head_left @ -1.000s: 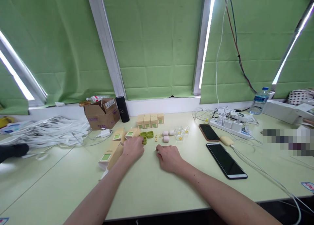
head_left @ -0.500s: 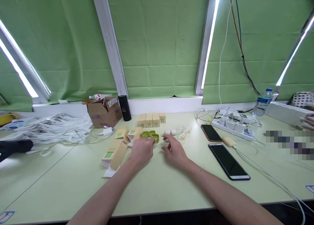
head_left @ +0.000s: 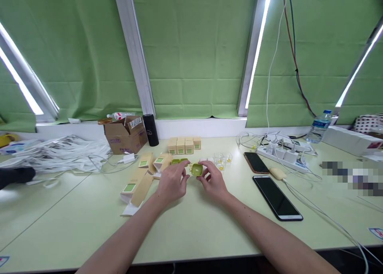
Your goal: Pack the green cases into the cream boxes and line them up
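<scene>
My right hand (head_left: 213, 182) pinches a small green square cup (head_left: 196, 170) between thumb and forefinger, its hollow side toward me. My left hand (head_left: 173, 182) is just left of the cup, thumb and forefinger apart with a gap between them. A small pale yellowish bit (head_left: 190, 167), too small to name, shows between the left fingertips and the cup. More green square cups (head_left: 176, 161) stand behind my left fingers, partly covered. Whitish pieces (head_left: 206, 160) and clear small cups with yellow spots (head_left: 220, 160) are behind my right hand.
Opened kraft boxes (head_left: 137, 186) lie left of my left arm, and closed kraft boxes (head_left: 181, 145) stand behind. Two phones (head_left: 277, 198), a power strip (head_left: 283, 158) and loose cables are at right. A brown carton (head_left: 125, 136), black bottle (head_left: 150, 130) and white straps (head_left: 60, 156) are at left.
The green cup that was at my left fingers is now in my right hand, slightly further right. My left thumb and forefinger have spread apart.
</scene>
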{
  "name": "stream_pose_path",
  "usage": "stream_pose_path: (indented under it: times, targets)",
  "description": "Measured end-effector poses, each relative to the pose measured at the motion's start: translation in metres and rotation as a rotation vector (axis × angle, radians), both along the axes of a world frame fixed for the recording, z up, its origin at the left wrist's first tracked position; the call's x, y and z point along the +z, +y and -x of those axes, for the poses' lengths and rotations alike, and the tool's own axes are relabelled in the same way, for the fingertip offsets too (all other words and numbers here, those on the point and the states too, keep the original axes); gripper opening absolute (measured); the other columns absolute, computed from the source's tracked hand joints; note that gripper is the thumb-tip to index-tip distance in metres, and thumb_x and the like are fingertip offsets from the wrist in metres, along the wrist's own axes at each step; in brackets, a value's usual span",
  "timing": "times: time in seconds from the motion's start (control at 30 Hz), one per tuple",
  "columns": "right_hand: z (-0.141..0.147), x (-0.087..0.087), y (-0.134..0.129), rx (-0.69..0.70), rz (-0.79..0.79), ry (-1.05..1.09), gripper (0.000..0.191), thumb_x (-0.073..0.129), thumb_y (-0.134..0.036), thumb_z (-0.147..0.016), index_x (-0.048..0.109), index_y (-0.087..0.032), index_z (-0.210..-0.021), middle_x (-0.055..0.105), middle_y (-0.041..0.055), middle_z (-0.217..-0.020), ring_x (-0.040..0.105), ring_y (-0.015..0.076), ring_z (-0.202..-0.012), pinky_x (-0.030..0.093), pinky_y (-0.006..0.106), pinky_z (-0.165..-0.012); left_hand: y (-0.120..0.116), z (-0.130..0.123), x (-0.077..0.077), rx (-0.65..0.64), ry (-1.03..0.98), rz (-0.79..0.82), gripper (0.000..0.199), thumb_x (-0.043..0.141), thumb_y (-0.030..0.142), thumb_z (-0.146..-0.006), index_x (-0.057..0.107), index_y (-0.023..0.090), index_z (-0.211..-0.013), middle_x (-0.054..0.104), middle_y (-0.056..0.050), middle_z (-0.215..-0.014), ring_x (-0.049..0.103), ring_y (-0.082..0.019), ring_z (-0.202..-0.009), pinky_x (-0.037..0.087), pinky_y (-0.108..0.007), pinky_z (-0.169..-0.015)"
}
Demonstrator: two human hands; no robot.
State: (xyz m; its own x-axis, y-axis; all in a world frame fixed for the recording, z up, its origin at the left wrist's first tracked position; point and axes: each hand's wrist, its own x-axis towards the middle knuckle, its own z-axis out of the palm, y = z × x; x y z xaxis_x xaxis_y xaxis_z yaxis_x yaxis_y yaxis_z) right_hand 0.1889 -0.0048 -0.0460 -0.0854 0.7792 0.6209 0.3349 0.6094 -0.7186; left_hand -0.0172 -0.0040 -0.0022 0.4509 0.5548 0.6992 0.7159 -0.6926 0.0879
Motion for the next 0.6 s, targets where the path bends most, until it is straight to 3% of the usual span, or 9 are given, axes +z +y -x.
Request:
stream_pose_path:
  times: [0.1, 0.23, 0.47, 0.6]
  targets:
    - [-0.0001, 0.0032, -0.0022, 0.018, 0.02, 0.012, 0.042, 0.062, -0.018, -0.085, 0.059, -0.026, -0.127, 0.065, 0.0087, -0.129, 0.064, 0.0135, -0.074, 0.057, 0.029, -0.061, 0.0016, 0.001, 0.0025, -0.065, -0.041, 0.043, 0.043, 0.058, 0.013, -0.091, 0.053, 0.02, -0.133, 0.072, -0.011, -0.108, 0.066, -0.029, -0.105, 0.052, -0.046, -0.093]
    - [0.0011, 0.0051, -0.0031, 0.043, 0.046, 0.014, 0.044, 0.062, -0.018, -0.084, 0.06, -0.026, -0.127, 0.067, 0.0086, -0.128, 0.066, 0.0147, -0.077, 0.058, 0.029, -0.063, 0.0033, 0.0004, 0.0006, -0.18, -0.065, 0.084, 0.041, 0.056, 0.012, -0.096, 0.055, 0.023, -0.135, 0.067, -0.014, -0.127, 0.06, -0.031, -0.123, 0.052, -0.05, -0.104]
    - [-0.0004, 0.0047, -0.0017, 0.055, 0.101, 0.053, 0.047, 0.064, -0.024, -0.087, 0.052, -0.026, -0.133, 0.07, 0.0105, -0.129, 0.069, 0.015, -0.076, 0.059, 0.031, -0.066, 0.0073, 0.0016, -0.005, -0.227, -0.161, 0.177, 0.033, 0.057, 0.019, -0.1, 0.064, 0.024, -0.131, 0.071, -0.011, -0.128, 0.062, -0.028, -0.126, 0.052, -0.049, -0.109]
    - [-0.0014, 0.0062, -0.0032, 0.094, 0.133, 0.065, 0.048, 0.063, -0.028, -0.092, 0.045, -0.027, -0.136, 0.072, 0.0108, -0.127, 0.069, 0.0148, -0.072, 0.058, 0.031, -0.065, 0.0098, -0.0003, -0.005, -0.158, -0.3, 0.33, 0.034, 0.064, 0.029, -0.097, 0.068, 0.022, -0.13, 0.075, -0.011, -0.121, 0.069, -0.025, -0.108, 0.056, -0.044, -0.1]
